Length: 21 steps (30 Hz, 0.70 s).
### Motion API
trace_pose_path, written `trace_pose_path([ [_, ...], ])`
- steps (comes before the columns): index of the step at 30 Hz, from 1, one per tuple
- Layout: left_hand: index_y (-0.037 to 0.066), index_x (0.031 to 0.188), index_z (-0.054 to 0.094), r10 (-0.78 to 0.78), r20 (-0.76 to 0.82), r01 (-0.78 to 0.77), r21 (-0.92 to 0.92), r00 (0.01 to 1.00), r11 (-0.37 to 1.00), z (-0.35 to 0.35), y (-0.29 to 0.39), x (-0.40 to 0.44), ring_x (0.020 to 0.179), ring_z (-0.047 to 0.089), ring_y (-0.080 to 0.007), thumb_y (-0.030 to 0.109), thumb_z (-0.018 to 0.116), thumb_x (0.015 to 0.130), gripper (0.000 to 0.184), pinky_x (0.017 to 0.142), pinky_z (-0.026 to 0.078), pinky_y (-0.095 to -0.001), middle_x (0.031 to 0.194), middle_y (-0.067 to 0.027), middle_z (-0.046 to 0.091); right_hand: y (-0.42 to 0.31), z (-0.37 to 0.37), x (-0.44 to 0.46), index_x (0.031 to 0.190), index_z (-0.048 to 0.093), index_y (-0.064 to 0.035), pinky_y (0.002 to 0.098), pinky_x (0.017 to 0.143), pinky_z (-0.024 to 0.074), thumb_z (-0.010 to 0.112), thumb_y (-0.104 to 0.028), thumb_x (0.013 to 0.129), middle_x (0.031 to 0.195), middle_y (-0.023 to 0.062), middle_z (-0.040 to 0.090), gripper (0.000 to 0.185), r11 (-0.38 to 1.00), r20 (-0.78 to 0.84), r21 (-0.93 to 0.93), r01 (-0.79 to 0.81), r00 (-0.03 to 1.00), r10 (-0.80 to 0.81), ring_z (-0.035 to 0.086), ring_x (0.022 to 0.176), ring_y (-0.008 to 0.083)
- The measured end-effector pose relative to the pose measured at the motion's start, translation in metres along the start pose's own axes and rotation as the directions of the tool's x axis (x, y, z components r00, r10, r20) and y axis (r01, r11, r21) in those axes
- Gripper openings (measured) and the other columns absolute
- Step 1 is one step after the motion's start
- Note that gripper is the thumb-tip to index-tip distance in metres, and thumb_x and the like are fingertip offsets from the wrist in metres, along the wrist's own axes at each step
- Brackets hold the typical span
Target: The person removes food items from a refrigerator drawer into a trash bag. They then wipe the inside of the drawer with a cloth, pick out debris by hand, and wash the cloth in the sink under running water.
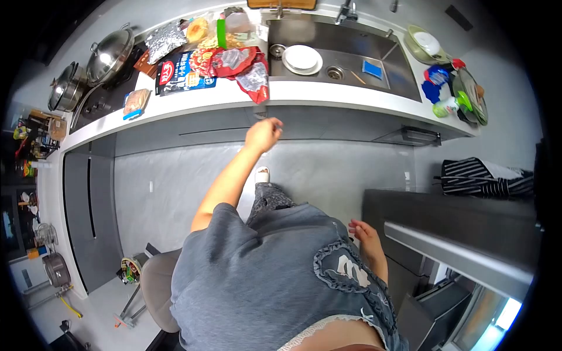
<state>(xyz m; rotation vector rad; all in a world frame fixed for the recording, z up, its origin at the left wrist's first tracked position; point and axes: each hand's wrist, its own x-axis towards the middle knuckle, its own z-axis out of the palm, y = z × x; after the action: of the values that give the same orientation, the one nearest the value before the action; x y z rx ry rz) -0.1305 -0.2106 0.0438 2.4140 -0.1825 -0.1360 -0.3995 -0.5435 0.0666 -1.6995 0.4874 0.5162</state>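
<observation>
Red plastic packaging [253,81] lies on the white tabletop [229,95], reaching its front edge. Left hand [264,134]: arm extended forward, short of that edge, fingers loosely bent and part-open, no object seen in grip. Right hand [366,234]: lowered beside the torso, fingers relaxed and apart, no object seen. Blue pouch [181,77], left of packaging: white Chinese characters, too small to transcribe. Shirt patch [351,272]: pale "m".

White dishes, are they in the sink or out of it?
In. The white dishes sit stacked within the metal walls of the sink, beside a round drain.
</observation>
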Motion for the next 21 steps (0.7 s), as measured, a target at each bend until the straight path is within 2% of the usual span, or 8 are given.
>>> trace_pose_path([
  [3,0.011,0.094,0.060,-0.044,-0.215,0.046,0.004,0.976,0.999,-0.033,-0.045,0.036,0.080,0.059,-0.0258,0.016,0.057,0.076,0.020,0.069,0.046,-0.0378,0.086,-0.0096,0.061,-0.063,0.042,0.059,0.115,0.051,-0.0015,0.0268,0.079,0.0424,0.051,-0.020,0.087,0.105,0.0097,0.057,0.033,1.000,-0.030,-0.019,-0.018,0.999,0.018,0.055,0.092,0.0141],
  [5,0.010,0.098,0.059,-0.038,-0.327,0.059,0.056,0.944,0.997,-0.053,-0.069,0.060,0.084,0.057,-0.0263,0.016,0.057,0.076,0.024,0.073,0.045,-0.0368,0.088,-0.0087,0.059,-0.106,0.081,0.115,0.116,0.049,-0.0004,0.0280,0.079,0.0431,0.056,-0.024,0.084,0.104,0.0118,0.058,0.040,0.996,-0.015,-0.064,0.056,0.998,-0.057,0.055,0.092,0.0160],
  [7,0.011,0.099,0.058,0.042,-0.379,-0.013,0.081,0.924,0.997,-0.066,-0.092,0.085,0.087,0.055,-0.0273,0.013,0.059,0.074,0.026,0.076,0.044,-0.0365,0.091,-0.0093,0.057,-0.141,0.121,0.180,0.117,0.049,0.0001,0.0311,0.083,0.0422,0.058,-0.030,0.082,0.103,0.0166,0.059,0.047,0.950,-0.007,-0.260,0.172,0.984,-0.180,0.056,0.095,0.0216],
  [9,0.011,0.100,0.058,0.116,-0.410,-0.077,0.109,0.905,0.991,-0.076,-0.108,0.102,0.090,0.053,-0.0280,0.010,0.061,0.071,0.029,0.078,0.043,-0.0365,0.093,-0.0096,0.055,-0.184,0.161,0.233,0.119,0.046,0.0004,0.0320,0.084,0.0419,0.061,-0.034,0.079,0.104,0.0177,0.058,0.055,0.932,0.018,-0.278,0.235,0.971,-0.240,0.056,0.096,0.0240],
  [13,0.013,0.109,0.054,0.212,-0.426,-0.157,0.162,0.879,0.974,-0.091,-0.126,0.124,0.102,0.047,-0.0293,0.008,0.064,0.067,0.044,0.085,0.039,-0.0385,0.108,-0.0105,0.049,-0.220,0.222,0.347,0.123,0.039,0.0033,0.0324,0.081,0.0446,0.065,-0.037,0.075,0.108,0.0189,0.055,0.068,0.759,-0.070,-0.521,0.390,0.867,-0.493,0.056,0.094,0.0234],
  [16,0.014,0.115,0.052,0.285,-0.461,-0.169,0.275,0.840,0.946,-0.091,-0.142,0.145,0.113,0.043,-0.0289,0.011,0.064,0.069,0.048,0.093,0.034,-0.0391,0.121,-0.0109,0.046,-0.233,0.245,0.395,0.115,0.047,0.0031,0.0316,0.073,0.0465,0.067,-0.036,0.073,0.099,0.0175,0.059,0.061,0.783,-0.066,-0.477,0.399,0.872,-0.485,0.059,0.086,0.0212],
  [19,0.014,0.115,0.052,0.305,-0.377,-0.176,0.339,0.875,0.924,-0.088,-0.156,0.162,0.114,0.043,-0.0272,0.014,0.063,0.071,0.044,0.093,0.034,-0.0383,0.122,-0.0096,0.047,-0.234,0.250,0.406,0.100,0.054,-0.0003,0.0365,0.070,0.0447,0.062,-0.029,0.075,0.089,0.0183,0.061,0.039,0.727,-0.012,-0.590,0.351,0.897,-0.443,0.059,0.080,0.0301],
  [21,0.016,0.112,0.055,0.286,-0.383,-0.171,0.307,0.878,0.936,-0.087,-0.162,0.166,0.112,0.044,-0.0259,0.017,0.062,0.073,0.039,0.092,0.036,-0.0381,0.119,-0.0067,0.049,-0.232,0.249,0.403,0.096,0.056,-0.0003,0.0354,0.068,0.0444,0.060,-0.027,0.076,0.082,0.0165,0.062,0.033,0.788,0.008,-0.475,0.392,0.897,-0.441,0.060,0.077,0.0278],
])
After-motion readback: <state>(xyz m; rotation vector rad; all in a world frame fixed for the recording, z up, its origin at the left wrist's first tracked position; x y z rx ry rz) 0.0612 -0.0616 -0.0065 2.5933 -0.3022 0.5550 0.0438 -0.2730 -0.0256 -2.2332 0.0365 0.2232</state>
